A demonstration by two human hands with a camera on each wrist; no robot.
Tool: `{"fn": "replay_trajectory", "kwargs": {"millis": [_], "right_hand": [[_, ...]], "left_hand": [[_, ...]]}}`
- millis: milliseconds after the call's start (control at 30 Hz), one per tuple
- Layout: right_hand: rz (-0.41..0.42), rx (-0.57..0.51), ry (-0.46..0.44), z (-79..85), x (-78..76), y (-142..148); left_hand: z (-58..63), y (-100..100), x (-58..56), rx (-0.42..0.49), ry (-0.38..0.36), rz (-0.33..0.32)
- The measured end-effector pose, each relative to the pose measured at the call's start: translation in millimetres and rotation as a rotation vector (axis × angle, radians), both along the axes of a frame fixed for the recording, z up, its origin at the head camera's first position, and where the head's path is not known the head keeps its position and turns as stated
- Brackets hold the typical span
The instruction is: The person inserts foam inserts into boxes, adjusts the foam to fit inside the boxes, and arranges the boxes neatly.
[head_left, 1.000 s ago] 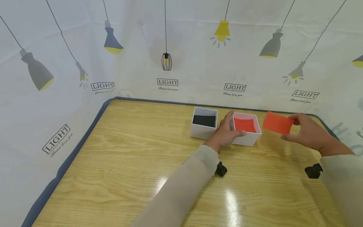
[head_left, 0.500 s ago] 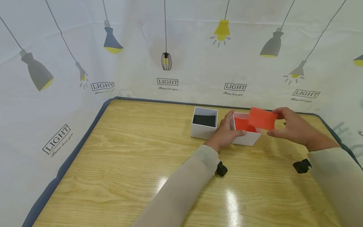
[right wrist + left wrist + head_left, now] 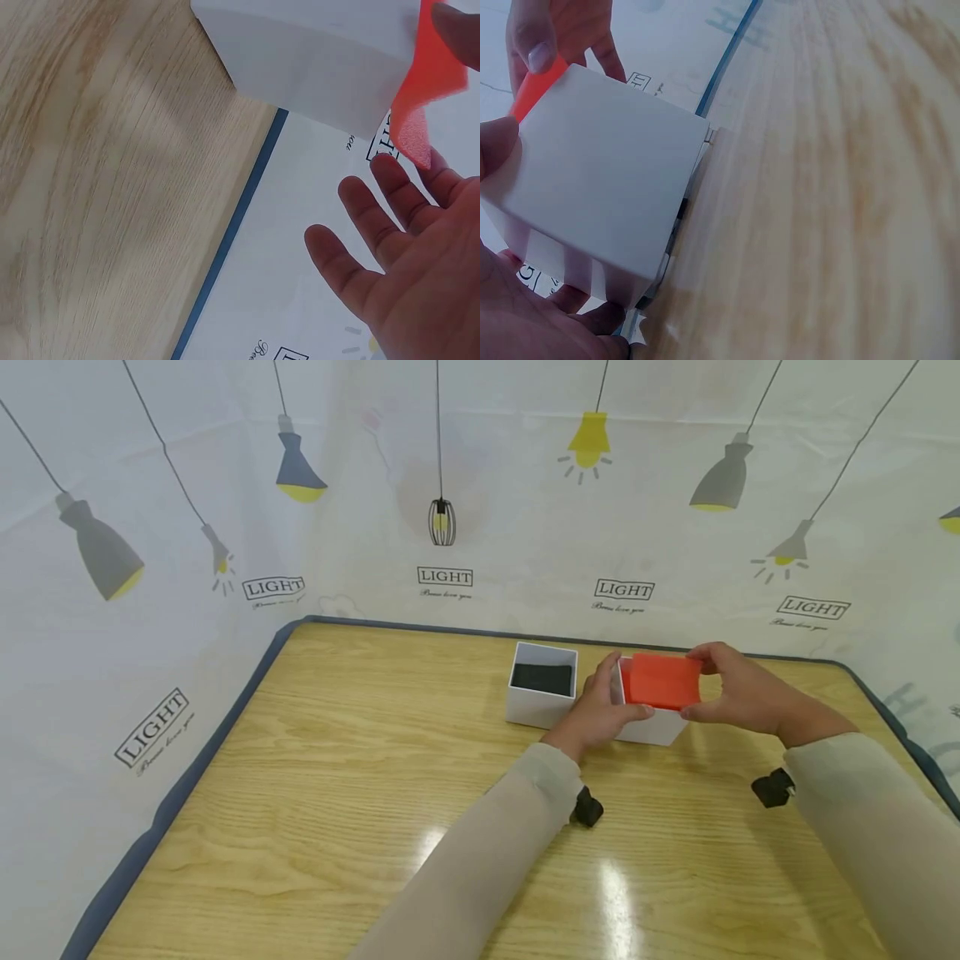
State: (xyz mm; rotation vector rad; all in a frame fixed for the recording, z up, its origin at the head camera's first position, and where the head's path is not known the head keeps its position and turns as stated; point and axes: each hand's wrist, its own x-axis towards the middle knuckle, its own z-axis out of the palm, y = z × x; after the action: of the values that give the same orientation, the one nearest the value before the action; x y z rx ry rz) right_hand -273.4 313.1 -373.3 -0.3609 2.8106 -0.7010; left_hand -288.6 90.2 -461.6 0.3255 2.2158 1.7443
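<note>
My left hand (image 3: 595, 714) grips a small white open-topped box (image 3: 648, 727), its thumb over the front rim and its fingers along the left side. In the left wrist view the fingers reach along one wall of this box (image 3: 607, 165). Over the opening is a thin, soft-looking red rectangular sheet (image 3: 666, 681), which my right hand (image 3: 753, 700) pinches at its right edge between thumb and finger. A strip of more red material shows inside the box at the left. In the right wrist view the red sheet (image 3: 431, 90) bends beside the box, and the other fingers are spread.
A second white box (image 3: 528, 707) stands just left, holding folded black material (image 3: 542, 679). Both boxes are near the back edge of the wooden table (image 3: 337, 760). Behind rises a white cloth (image 3: 517, 527) printed with lamps. A small black device (image 3: 588, 807) sits at each wrist.
My right hand has brought the red sheet leftward from beside the box to over its opening. The left hand and both boxes have stayed in place.
</note>
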Motion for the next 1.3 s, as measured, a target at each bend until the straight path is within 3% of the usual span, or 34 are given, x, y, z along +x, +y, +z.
{"fn": "replay_trajectory", "kwargs": {"millis": [733, 1300], "right_hand": [[0.056, 0.007, -0.003, -2.6, -9.6, -15], [0.059, -0.021, 0.02, 7.3, -8.7, -20]], "left_hand": [[2.6, -2, 1.8, -0.007, -0.005, -0.005], [0.7, -2, -0.6, -0.008, -0.002, -0.002]]}}
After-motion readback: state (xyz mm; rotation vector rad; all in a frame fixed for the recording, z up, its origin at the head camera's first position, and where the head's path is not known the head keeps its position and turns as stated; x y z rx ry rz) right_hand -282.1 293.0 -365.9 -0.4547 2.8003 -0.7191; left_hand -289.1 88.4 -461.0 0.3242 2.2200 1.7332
